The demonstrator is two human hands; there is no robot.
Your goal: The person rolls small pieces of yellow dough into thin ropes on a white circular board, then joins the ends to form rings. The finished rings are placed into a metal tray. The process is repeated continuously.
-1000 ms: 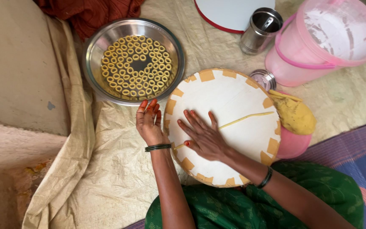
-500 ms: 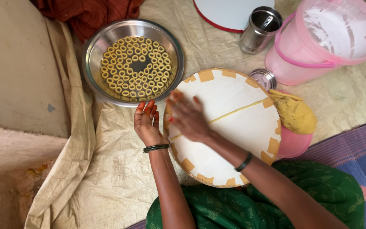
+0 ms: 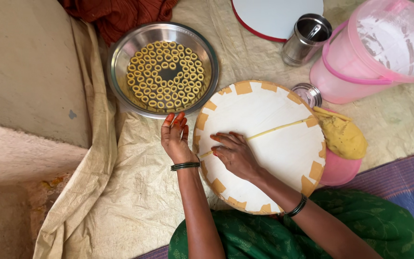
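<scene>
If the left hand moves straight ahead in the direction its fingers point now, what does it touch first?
The left hand points up the picture, so it would probably meet the near rim of the steel plate holding small dough rings. Only bare cloth appears between them.

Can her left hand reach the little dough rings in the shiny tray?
Probably yes. The left hand lies beside the round board, fingertips almost at the steel tray's near rim, and nothing stands between it and the dough rings.

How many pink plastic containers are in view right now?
2. A large pink bucket stands at top right, and a smaller pink bowl sits half hidden under the round board's right edge, beneath the yellow dough.
</scene>
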